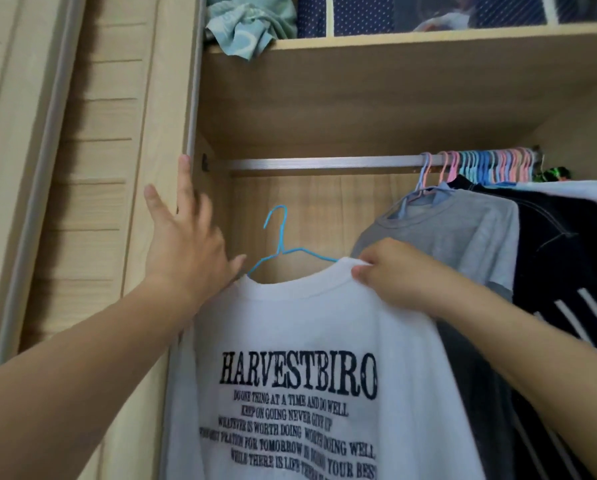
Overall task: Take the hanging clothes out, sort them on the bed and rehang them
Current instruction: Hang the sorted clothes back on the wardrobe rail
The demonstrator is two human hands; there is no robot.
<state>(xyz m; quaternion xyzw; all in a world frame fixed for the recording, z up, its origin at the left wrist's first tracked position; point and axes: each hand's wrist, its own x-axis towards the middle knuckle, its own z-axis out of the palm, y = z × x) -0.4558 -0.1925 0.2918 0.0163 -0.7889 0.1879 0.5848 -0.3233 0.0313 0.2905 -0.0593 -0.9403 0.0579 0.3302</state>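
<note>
The right hand pinched the collar of a white shirt on a blue hanger, held below the rail. The shirt read "HARVESTBIRO". The left hand, fingers spread apart, touched the wardrobe door.

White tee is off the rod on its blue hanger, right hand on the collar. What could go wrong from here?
1. The right hand pinches only the white T-shirt at the collar, not the blue hanger; the hanger could tilt or slip out.
2. The free hook could snag the grey T-shirt close beside it.
3. The left hand, spread open by the wardrobe door edge, supports nothing.
</note>
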